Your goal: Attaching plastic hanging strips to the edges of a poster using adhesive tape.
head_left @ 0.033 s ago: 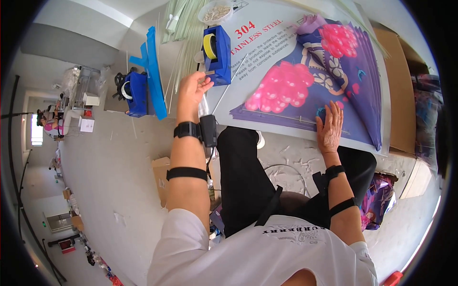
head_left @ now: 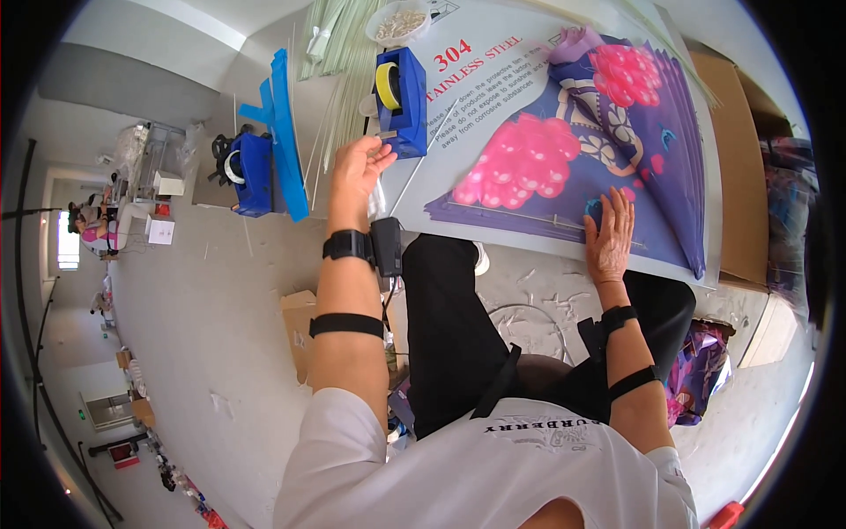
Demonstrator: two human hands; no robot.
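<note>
My left hand point(head_left: 359, 167) is at the near end of a blue tape dispenser point(head_left: 411, 110) that carries a yellow-cored roll point(head_left: 387, 85). Its fingers are curled in toward the thumb at the cutting edge; whatever lies between them is too small to make out. My right hand point(head_left: 610, 236) rests flat, fingers stretched, on the near edge of a stack of purple fabric point(head_left: 652, 212) printed with pink flower clusters point(head_left: 520, 161). A thin pale rod point(head_left: 538, 215) lies along that fabric's near edge, left of my right hand.
The printed grey tabletop point(head_left: 441, 189) holds a bowl of small pale pieces point(head_left: 398, 24), bundled pale rods point(head_left: 333, 40), blue strips point(head_left: 284, 141) and another blue dispenser point(head_left: 254, 181). A cardboard box point(head_left: 736, 167) stands at right. A purple-filled bag point(head_left: 698, 370) and scraps lie on the floor.
My left hand and forearm have shifted very slightly down and to the right. My right hand stays in place on the fabric.
</note>
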